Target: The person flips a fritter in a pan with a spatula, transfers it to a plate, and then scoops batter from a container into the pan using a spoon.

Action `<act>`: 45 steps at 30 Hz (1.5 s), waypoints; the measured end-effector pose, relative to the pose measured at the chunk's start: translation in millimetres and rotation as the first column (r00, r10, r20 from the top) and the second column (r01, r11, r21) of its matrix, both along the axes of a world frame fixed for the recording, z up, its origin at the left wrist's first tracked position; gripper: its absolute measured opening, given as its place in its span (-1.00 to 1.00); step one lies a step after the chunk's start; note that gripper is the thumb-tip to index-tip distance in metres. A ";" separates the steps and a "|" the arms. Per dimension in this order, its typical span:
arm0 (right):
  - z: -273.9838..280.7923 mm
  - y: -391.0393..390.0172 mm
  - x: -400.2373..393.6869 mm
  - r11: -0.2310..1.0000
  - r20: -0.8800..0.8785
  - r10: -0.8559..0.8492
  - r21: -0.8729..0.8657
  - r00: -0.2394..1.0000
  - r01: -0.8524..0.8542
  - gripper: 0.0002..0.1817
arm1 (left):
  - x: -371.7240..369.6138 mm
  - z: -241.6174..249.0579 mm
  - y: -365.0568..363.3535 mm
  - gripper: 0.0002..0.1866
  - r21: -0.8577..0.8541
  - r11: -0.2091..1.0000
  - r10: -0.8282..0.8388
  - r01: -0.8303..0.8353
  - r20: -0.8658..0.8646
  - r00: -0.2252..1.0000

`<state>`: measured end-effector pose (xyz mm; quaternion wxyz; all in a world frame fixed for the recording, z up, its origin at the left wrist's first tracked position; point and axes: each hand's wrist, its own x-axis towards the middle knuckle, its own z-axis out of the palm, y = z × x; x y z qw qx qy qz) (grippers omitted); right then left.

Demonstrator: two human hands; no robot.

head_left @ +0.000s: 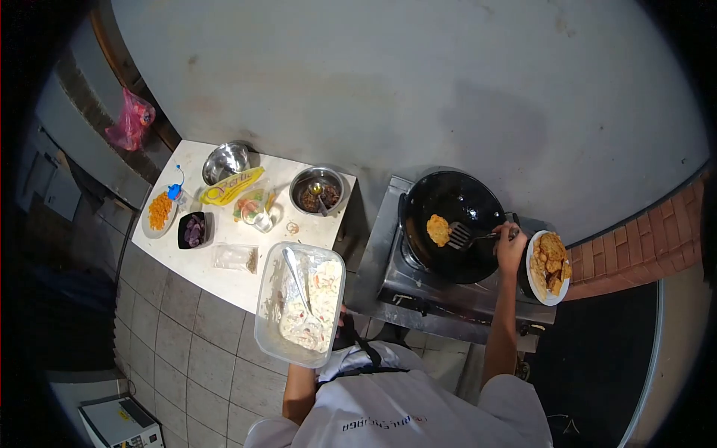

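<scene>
My right hand grips the handle of a slotted spatula over a black wok. The spatula's blade touches or nearly touches the edge of a golden fritter in the wok. My left hand, mostly hidden, holds a clear plastic container from its far side and below. Inside the container is a pale, lumpy batter with small red bits. A metal spoon leans in the batter.
The wok sits on a metal stove. A white plate of fried pieces stands at its right. On the white table are a steel bowl, another bowl with a ladle, a plate of orange bits and a black dish.
</scene>
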<state>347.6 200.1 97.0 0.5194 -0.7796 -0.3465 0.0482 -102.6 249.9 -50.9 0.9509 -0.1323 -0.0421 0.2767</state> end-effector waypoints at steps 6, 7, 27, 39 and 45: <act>15.6 -5.0 -40.5 1.000 0.177 -0.019 0.007 0.984 0.018 -0.65 | -8.5 7.5 17.8 -0.03 -0.025 0.998 -0.061 0.065 0.135 0.989; 21.2 -2.2 -49.0 1.000 0.176 0.001 -0.002 0.984 0.000 -0.66 | -9.1 7.6 22.5 -0.04 -0.016 0.997 -0.069 0.071 0.109 0.992; 17.2 10.3 -108.2 0.984 0.317 -0.178 0.056 0.932 0.169 -0.74 | -31.2 23.9 27.5 -0.06 -0.100 0.980 0.181 -0.172 0.090 0.979; 44.0 27.2 -161.1 0.992 0.362 -0.117 -0.004 0.925 0.128 -0.80 | -48.4 42.3 10.3 -0.04 0.031 0.966 0.254 -0.255 0.037 0.966; 44.7 42.5 -177.3 0.984 0.471 0.035 -0.171 0.881 0.052 -0.84 | -61.2 40.8 -11.8 -0.02 -0.032 0.945 0.328 -0.327 0.054 0.943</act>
